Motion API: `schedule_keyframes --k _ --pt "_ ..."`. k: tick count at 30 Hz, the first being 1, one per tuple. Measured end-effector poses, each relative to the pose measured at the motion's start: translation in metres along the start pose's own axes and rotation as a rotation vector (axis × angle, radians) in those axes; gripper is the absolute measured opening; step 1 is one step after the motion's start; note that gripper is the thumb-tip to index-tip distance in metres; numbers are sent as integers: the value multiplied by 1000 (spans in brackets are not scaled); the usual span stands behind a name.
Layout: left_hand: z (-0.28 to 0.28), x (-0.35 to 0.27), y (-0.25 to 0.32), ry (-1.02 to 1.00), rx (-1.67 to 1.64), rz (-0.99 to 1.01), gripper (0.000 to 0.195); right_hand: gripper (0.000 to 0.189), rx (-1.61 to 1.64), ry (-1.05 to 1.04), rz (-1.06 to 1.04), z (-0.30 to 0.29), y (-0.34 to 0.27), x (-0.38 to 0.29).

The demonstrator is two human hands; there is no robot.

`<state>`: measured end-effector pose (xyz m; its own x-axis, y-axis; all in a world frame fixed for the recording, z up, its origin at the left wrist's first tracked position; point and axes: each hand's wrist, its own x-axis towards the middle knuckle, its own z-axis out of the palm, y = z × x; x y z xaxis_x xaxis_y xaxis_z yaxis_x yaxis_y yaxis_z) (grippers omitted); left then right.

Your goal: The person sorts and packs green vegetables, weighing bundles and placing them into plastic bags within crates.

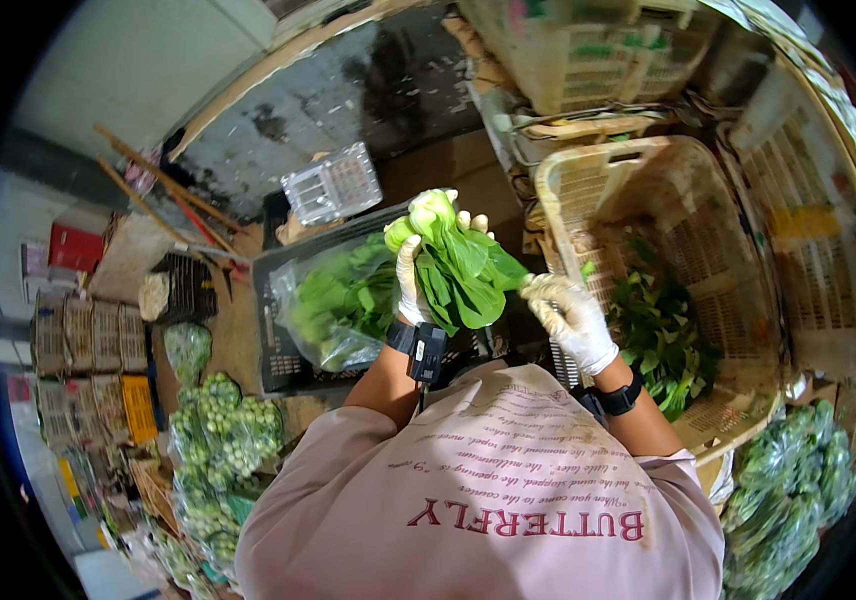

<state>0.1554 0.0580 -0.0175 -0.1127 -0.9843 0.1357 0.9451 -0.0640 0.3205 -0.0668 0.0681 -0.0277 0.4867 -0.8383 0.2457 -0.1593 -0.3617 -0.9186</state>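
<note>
Both of my hands wear pale work gloves. My left hand (414, 281) is closed around a bunch of bok choy (465, 266), its pale stem ends up and its green leaves hanging towards the right. With bent fingers my right hand (566, 315) pinches a leaf tip at the bunch's right edge. Below and left of the bunch stands a black plastic crate (269, 367), holding a clear plastic bag (349, 352) with leafy greens inside. To the right is a tall, stained plastic basket (570, 180) with loose green leaves (660, 337) at its bottom.
A clear plastic container (334, 184) sits behind the black crate. Bagged bok choy (218, 450) is heaped at the left, and more bagged greens (788, 495) lie at lower right. Long wooden handles (165, 187) lean at upper left. Further baskets (810, 225) stand at the right.
</note>
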Motion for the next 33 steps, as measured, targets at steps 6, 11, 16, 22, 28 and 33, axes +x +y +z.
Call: schedule_keyframes --k 6,11,16,22,28,33 --pt "9 -70 95 324 273 304 66 91 -343 -20 -20 61 -31 41" --pt "-25 -127 177 436 483 396 59 115 -464 -236 -13 142 -42 64" --pt "-47 -151 202 604 734 293 47 92 -605 -503 413 174 3 90" --pt "-72 -112 190 173 1348 -276 66 58 782 -42 606 169 32 93" --pt "-111 -24 147 -140 2576 -791 58 62 926 -111 459 187 5 90" --pt "-230 -17 124 -67 2936 8 54 54 853 -276 465 183 8 103"
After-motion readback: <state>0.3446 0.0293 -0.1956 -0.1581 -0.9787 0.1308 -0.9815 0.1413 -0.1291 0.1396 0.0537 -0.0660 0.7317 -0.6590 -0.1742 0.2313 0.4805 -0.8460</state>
